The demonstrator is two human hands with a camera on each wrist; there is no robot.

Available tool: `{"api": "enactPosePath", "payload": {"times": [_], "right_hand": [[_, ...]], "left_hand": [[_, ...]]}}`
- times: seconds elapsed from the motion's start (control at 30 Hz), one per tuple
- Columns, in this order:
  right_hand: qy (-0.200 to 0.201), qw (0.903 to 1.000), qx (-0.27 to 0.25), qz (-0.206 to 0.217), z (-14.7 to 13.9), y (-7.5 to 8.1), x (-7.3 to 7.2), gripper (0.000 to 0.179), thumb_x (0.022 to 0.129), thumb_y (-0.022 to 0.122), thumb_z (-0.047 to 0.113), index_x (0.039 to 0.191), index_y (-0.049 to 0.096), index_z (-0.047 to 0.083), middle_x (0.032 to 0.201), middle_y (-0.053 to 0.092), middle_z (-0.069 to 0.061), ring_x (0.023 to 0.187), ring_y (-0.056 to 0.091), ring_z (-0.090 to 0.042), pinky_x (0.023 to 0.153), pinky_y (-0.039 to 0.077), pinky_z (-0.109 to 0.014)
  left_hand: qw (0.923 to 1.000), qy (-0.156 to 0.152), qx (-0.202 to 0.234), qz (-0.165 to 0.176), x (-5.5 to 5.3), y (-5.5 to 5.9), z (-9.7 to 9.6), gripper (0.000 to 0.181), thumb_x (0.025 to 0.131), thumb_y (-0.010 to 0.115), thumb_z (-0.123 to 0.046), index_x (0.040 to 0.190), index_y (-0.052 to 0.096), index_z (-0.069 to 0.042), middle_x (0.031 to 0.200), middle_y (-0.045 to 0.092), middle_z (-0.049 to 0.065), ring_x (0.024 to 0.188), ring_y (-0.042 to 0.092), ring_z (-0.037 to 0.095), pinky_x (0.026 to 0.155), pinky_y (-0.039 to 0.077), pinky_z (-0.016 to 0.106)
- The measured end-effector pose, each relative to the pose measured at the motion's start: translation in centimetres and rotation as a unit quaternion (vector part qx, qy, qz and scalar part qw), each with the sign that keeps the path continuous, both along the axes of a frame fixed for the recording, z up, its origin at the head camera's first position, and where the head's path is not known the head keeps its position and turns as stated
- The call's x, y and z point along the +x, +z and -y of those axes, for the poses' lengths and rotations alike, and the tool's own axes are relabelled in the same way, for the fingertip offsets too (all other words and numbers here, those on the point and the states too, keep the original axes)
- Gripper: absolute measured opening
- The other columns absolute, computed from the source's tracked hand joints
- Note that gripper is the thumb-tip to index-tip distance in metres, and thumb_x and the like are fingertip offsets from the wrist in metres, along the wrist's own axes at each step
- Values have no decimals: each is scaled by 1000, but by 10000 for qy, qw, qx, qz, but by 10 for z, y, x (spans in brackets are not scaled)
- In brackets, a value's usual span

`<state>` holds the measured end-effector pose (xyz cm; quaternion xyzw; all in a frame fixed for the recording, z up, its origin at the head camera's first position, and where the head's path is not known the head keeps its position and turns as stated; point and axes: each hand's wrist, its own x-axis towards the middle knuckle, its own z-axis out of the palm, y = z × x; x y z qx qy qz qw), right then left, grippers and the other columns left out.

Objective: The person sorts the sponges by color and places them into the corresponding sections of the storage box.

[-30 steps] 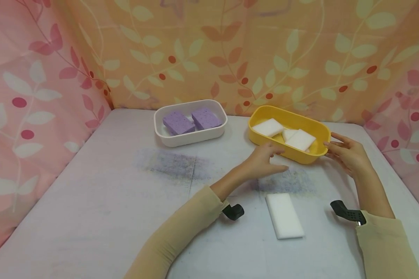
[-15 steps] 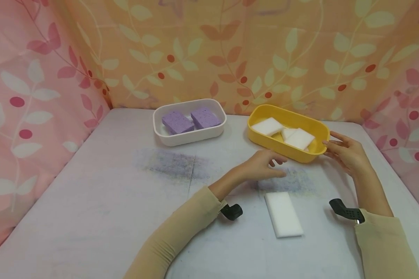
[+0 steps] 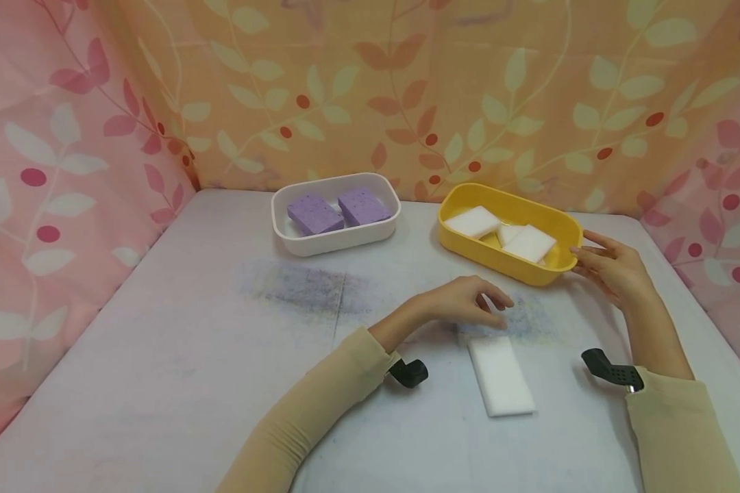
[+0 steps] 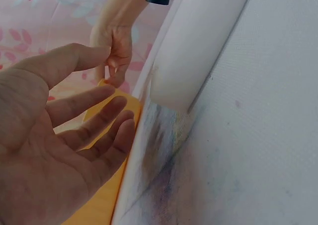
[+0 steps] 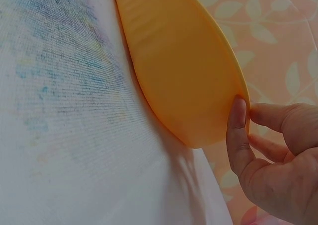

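Note:
My left hand (image 3: 465, 301) hovers over the table with loosely bent fingers and holds nothing. Just in front of it lies a flat white sponge (image 3: 502, 380), its far end close below my fingertips. In the left wrist view the palm of that hand (image 4: 64, 130) shows, with a gap between the fingers and the sponge (image 4: 189, 51). My right hand (image 3: 617, 274) pinches the right end of a yellow tray (image 3: 499, 259) at its rim. Several white sponge pieces (image 3: 529, 243) lie inside this tray. The right wrist view shows fingers (image 5: 239, 113) against the tray's wall (image 5: 184, 71).
A white tray (image 3: 345, 239) with two purple sponges (image 3: 314, 216) stands at the back, left of the yellow tray. Smudged stains (image 3: 308, 287) mark the white table cover (image 3: 160, 383). Patterned curtains (image 3: 345, 89) border the back and sides.
My left hand has drawn back from the yellow tray's front wall and dropped toward the flat white sponge. My right hand stays at the tray's end.

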<state>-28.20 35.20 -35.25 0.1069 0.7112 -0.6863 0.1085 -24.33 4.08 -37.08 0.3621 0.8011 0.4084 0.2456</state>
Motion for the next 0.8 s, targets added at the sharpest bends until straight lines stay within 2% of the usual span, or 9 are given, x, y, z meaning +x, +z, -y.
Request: {"api": "enactPosePath", "payload": {"times": [0.13,0.33,0.53,0.63,0.8], "right_hand": [[-40,10000,-27,22,0,0,1,100,97,78,23,170,11,12,85,69,19,78,71,-2,72,62,-17],[-62,9999,-118,10,0,0,1,100,96,79,22,170,11,12,85,70,18,78,71,-3,71,62,-17],[-33,9998,-196,-62,0,-2,0,100,96,79,20,170,11,10,85,70,17,78,72,-3,70,62,-17],[-25,9998,-187,-76,0,-2,0,100,96,79,20,170,11,10,85,70,17,78,72,-3,70,62,-17],[-32,9997,-208,-134,1,-2,0,99,97,77,18,170,11,9,85,71,18,77,71,-3,70,62,-17]], "left_hand": [[9995,-176,63,257,0,-2,0,44,97,76,-17,139,68,-6,137,70,4,106,65,3,93,51,12],[9954,-681,145,654,0,-4,3,48,95,79,-11,140,67,-3,138,69,8,107,64,5,92,51,14],[9889,-837,70,1226,1,-7,5,57,91,82,-5,145,63,-3,132,67,2,96,61,6,86,50,14],[9867,-949,-16,1317,1,-7,5,62,89,84,-3,146,61,-4,128,66,1,96,58,7,87,50,14],[9849,-1156,-309,1249,1,-7,6,71,86,87,-3,151,58,-9,135,60,-1,111,56,7,98,47,15]]}}
